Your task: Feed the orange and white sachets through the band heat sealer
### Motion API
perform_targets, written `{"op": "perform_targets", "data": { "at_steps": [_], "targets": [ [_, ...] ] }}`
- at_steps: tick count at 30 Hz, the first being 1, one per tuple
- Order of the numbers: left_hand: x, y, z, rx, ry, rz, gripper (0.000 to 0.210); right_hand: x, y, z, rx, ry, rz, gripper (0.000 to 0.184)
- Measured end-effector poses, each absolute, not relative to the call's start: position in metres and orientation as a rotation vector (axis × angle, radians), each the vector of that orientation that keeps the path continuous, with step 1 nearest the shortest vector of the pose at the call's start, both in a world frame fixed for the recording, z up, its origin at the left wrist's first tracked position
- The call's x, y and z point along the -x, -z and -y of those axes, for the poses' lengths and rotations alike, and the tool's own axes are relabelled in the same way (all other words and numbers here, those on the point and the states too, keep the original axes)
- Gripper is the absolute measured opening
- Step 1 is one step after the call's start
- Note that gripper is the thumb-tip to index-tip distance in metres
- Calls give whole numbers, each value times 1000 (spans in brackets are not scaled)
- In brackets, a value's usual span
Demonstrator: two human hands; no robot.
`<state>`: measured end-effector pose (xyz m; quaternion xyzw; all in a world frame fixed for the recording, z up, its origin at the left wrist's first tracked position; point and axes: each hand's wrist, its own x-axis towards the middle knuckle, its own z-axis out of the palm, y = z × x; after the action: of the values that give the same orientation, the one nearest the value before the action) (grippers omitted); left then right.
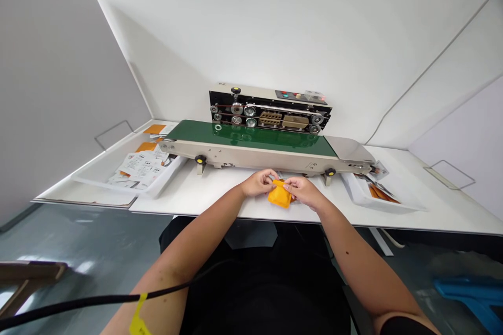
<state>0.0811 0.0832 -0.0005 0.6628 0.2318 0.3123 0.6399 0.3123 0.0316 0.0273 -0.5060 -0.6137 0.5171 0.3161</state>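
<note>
An orange packet (280,196) is pinched between my two hands just above the white table's front part. My left hand (257,183) grips its upper left corner with closed fingers. At the upper right corner, the thumb and fingers of my right hand (305,191) are closed on it too. Beneath and behind the packet lies something greyish, mostly hidden. Right behind my hands stands a band sealing machine with a green conveyor belt (251,137) and a black panel of rollers (271,115).
On the left, a white tray (151,188) holds white printed packets (145,165) and orange ones (146,146). A second white tray (357,191) on the right contains orange and printed packets. Black knobs (200,159) stick out from the conveyor's front. A black cable (98,299) crosses my left forearm.
</note>
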Motion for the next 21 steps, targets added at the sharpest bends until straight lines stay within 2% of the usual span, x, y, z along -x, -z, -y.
{"op": "perform_targets", "data": {
  "at_steps": [10,17,21],
  "targets": [
    [-83,0,-86,-1463,-868,-588,58,-308,-19,-31,1331,-1326,1443,51],
    [-85,1,-86,-1484,-886,-622,63,-295,0,-26,1306,-1113,1127,48],
    [-86,0,-90,-1446,-994,-775,52,-287,5,-23,1257,-1102,1043,47]
  ]
}}
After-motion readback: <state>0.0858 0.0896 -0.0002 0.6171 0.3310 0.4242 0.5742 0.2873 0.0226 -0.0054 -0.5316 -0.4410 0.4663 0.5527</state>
